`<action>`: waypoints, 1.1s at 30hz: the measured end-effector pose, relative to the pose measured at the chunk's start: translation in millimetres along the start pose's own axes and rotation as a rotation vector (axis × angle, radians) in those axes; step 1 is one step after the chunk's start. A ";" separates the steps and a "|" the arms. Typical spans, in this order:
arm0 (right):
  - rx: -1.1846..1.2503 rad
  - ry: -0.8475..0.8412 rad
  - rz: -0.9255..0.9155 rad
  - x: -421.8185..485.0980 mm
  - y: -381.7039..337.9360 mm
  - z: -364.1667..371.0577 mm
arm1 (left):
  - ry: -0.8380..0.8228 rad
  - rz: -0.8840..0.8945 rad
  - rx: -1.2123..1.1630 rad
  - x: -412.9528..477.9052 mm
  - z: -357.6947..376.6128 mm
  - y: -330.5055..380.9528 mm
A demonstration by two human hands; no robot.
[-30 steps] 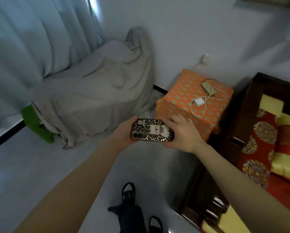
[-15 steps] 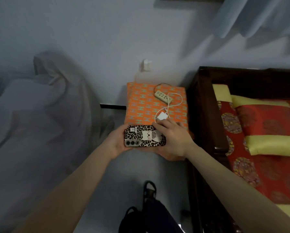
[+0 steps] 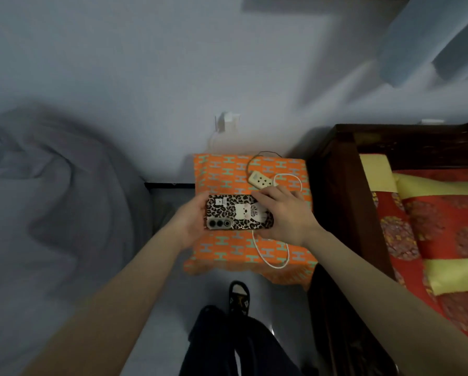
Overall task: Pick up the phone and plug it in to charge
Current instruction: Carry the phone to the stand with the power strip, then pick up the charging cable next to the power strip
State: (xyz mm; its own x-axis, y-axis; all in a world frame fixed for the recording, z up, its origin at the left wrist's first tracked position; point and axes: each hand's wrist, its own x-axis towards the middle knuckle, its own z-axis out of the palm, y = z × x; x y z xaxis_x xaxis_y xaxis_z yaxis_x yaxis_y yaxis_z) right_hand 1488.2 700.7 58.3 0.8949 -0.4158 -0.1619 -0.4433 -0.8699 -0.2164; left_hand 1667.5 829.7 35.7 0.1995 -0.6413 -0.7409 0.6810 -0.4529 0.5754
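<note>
Phone (image 3: 238,212) in leopard case held face-down over orange tabletop (image 3: 227,169), left hand (image 3: 190,222) gripping its left end, right hand (image 3: 284,213) clasping right end; rigid, light, likely slippery, best held by edges; white cable (image 3: 271,256) just beneath.

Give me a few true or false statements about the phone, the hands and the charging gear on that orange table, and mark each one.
1. Both hands hold the phone. True: left hand, right hand.
2. The phone shows its screen. False: its leopard-print back and camera lenses face up.
3. A power strip lies on the orange cloth. True.
4. The white cable hangs from the bed. False: it lies on the cloth.
5. The phone lies flat on the floor. False: it is held above the cloth.
</note>
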 end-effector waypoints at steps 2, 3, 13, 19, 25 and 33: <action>0.002 -0.004 -0.001 17.3 6.1 2.1 | 0.004 -0.019 0.019 16.1 -5.5 12.0; -0.001 -0.003 0.004 25.5 8.4 2.9 | 0.008 -0.029 0.034 25.7 -8.7 17.8; 0.045 0.015 0.173 73.6 37.8 39.2 | -0.087 -0.111 0.180 126.3 -30.1 40.7; 0.095 0.094 0.227 92.8 62.9 98.9 | -0.084 -0.093 0.058 184.6 -50.2 8.0; 0.166 0.135 0.256 97.7 60.3 149.0 | -0.013 -0.119 -0.266 203.7 -42.6 -36.9; 0.424 0.410 0.727 77.4 91.6 189.8 | 0.185 -0.030 -0.422 221.6 -92.4 -42.4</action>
State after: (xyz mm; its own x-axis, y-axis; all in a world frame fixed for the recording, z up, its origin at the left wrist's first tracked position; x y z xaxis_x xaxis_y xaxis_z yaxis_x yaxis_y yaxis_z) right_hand 1507.2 639.2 -156.8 0.3031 -0.9510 -0.0609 -0.8103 -0.2235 -0.5418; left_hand 1747.9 764.0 -184.9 0.2719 -0.4934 -0.8262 0.9079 -0.1531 0.3902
